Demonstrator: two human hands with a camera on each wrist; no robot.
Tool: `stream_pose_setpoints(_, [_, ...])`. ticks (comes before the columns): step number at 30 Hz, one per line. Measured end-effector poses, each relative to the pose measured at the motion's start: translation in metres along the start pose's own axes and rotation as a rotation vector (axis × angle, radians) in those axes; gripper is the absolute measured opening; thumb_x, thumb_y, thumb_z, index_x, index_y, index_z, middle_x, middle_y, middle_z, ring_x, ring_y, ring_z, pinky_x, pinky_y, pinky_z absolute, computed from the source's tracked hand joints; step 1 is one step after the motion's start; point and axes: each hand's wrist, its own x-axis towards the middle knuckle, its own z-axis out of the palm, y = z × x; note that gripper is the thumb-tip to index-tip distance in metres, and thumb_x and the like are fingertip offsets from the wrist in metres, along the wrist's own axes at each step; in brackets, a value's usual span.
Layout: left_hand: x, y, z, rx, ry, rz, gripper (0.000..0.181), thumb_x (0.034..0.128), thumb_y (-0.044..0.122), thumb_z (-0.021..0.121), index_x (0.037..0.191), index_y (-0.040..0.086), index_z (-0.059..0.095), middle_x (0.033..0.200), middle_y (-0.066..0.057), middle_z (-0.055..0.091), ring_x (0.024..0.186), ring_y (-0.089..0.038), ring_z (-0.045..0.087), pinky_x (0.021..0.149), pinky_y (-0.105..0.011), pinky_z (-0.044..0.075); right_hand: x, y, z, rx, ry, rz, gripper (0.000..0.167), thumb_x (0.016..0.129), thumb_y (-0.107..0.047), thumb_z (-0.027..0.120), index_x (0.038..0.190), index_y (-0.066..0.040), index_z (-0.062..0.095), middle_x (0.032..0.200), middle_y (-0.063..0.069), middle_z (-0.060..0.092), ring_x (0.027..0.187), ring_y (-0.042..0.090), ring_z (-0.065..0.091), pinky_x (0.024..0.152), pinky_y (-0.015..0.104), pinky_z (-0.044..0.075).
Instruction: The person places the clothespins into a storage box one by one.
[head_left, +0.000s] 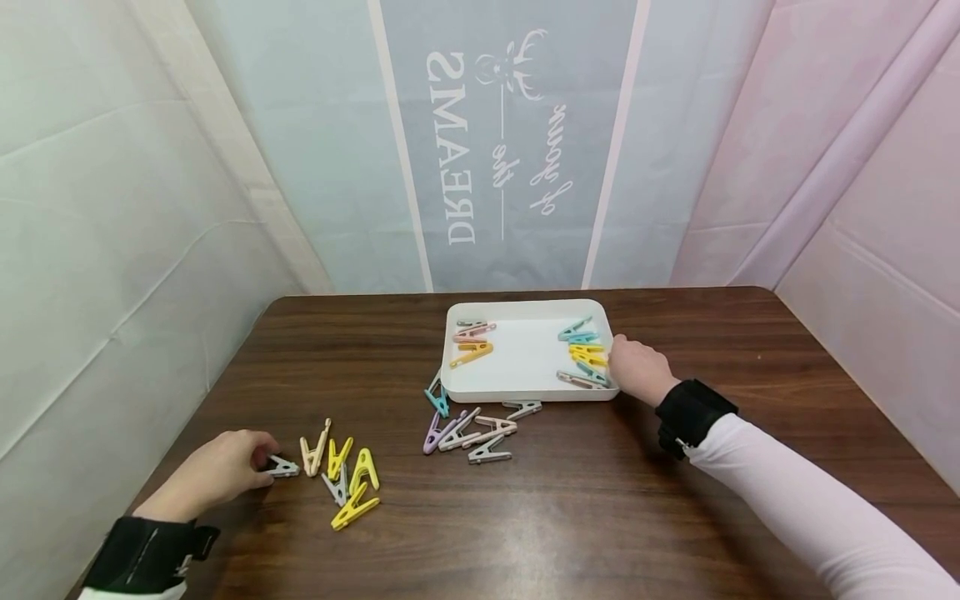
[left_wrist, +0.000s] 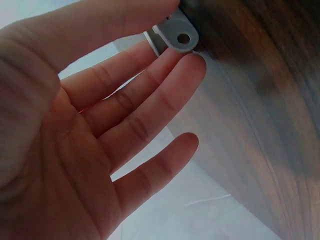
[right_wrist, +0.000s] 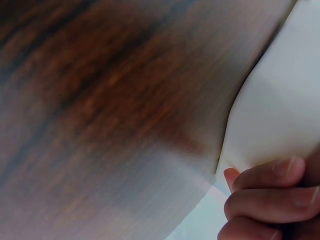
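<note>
At the left of the table my left hand (head_left: 217, 468) pinches a grey clothespin (head_left: 283, 467) between thumb and fingers; the left wrist view shows the clothespin's holed end (left_wrist: 183, 38) at the tips, the other fingers of the hand (left_wrist: 115, 110) loosely extended. My right hand (head_left: 641, 369) is at the right side of a white tray (head_left: 525, 396), its fingers curled against the edge. In the right wrist view the curled fingers of the hand (right_wrist: 270, 200) lie by the tray wall (right_wrist: 275, 100); whether they grip it is partly hidden.
Yellow (head_left: 364, 470), cream (head_left: 315, 450) and grey clothespins lie right of my left hand. Purple (head_left: 435, 433), blue, grey and pale pink ones lie before the tray. Inside the tray, several colored clothespins (head_left: 472, 354) lie along both sides. Fabric hangs behind the table.
</note>
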Motion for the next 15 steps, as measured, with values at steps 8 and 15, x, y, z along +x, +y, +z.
stream_pose_setpoints(8, [-0.0004,-0.0045,-0.0056,0.030,-0.011,0.001,0.032,0.0700,0.012,0.085,0.097,0.005,0.070,0.086,0.000,0.062,0.074,-0.017,0.055,0.065,-0.043,0.046,-0.0006,-0.0003,0.0005,-0.001,0.005,-0.003,0.038,0.100,-0.011,0.047,0.123,0.018,0.041,0.092,0.024,0.058,0.070,0.030,0.054,0.057,0.039,0.045])
stream_pose_setpoints(15, [-0.0002,-0.0022,-0.0052,0.024,-0.013,-0.038,0.023,0.0710,0.016,0.084,0.085,0.008,0.069,0.074,0.002,0.056,0.067,-0.015,0.049,0.061,-0.040,0.043,0.0015,0.0014,0.0013,-0.008,0.021,-0.011,0.035,0.100,-0.010,0.044,0.121,0.018,0.043,0.090,0.023,0.059,0.069,0.030,0.055,0.057,0.042,0.047])
